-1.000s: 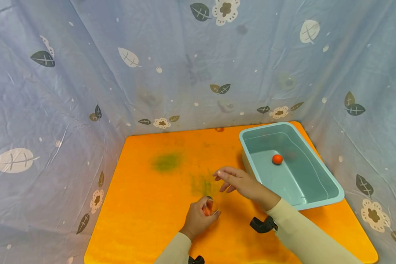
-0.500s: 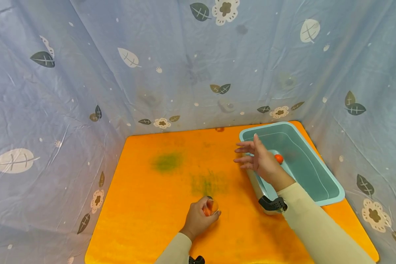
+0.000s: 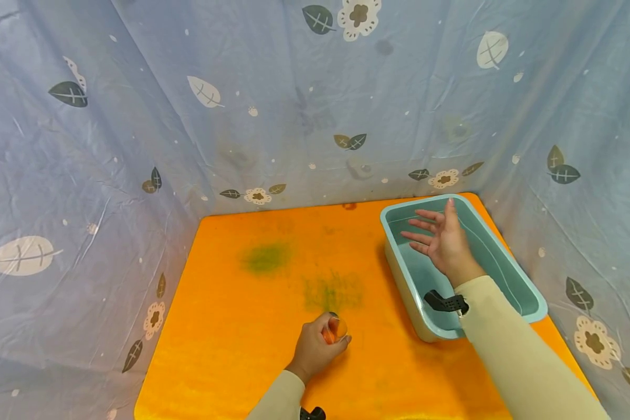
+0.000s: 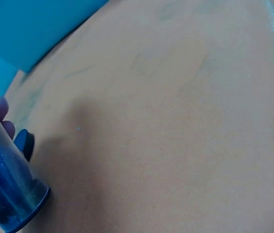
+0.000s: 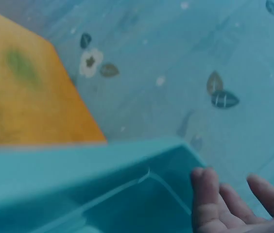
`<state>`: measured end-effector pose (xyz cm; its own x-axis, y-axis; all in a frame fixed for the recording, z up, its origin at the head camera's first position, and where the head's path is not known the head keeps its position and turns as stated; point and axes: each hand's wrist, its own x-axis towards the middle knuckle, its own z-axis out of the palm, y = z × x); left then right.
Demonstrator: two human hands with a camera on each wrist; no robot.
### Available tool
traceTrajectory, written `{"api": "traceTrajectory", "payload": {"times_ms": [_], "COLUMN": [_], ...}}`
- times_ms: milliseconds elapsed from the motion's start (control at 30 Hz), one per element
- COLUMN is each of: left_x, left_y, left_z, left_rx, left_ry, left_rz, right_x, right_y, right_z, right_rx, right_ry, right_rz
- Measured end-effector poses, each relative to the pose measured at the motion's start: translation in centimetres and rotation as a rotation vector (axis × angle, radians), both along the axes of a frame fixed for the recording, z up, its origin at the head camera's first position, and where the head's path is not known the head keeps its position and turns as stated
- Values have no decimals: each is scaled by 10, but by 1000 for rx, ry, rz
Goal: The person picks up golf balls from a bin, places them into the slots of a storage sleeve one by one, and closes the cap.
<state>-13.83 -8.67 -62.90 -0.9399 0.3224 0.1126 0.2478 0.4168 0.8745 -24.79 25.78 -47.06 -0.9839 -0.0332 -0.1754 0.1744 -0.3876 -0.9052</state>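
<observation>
My left hand (image 3: pixel 315 350) grips a clear cylindrical container (image 3: pixel 338 329) above the orange table, its round rim facing up toward the head camera. Something orange-red shows through the container's wall, though its shape is unclear. In the left wrist view the clear container (image 4: pixel 13 189) is tinted blue, and a small dark round piece (image 4: pixel 25 143) sits beside it. My right hand (image 3: pixel 443 242), fingers spread and palm turned up and leftward, hovers over a light blue-green basin (image 3: pixel 409 280). Nothing is in that hand. The red ball in the basin is hidden behind it.
The orange table (image 3: pixel 231 326) bears green stains near its middle. Its back and sides are enclosed by a blue patterned curtain (image 3: pixel 294 105). The basin stands at the table's right, its raised rim (image 5: pixel 78 160) near my right fingers.
My right hand has moved right and away from me, from beside the left hand to over the basin, covering the red ball. The left hand and container have stayed nearly still.
</observation>
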Motion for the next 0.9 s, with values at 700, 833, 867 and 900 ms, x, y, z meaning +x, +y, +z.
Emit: {"api": "traceTrajectory", "payload": {"times_ms": [700,833,867,900], "left_x": [-1,-1,-1,-1], "left_y": [-2,-2,-2,-2], "left_z": [-4,-2,-2,-2], "left_rx": [5,1,0,-3], "left_ry": [10,17,16,15], "left_rz": [2,2,4,7], "right_x": [-9,-11,-11,-12], "right_y": [25,30,31,32], "right_z": [-17,-21,-22,-23], "right_rx": [-129,-75,-62,-49], "right_ry": [-247,-288,-306,-327], "right_rz": [-324,-334,-333,-332]}}
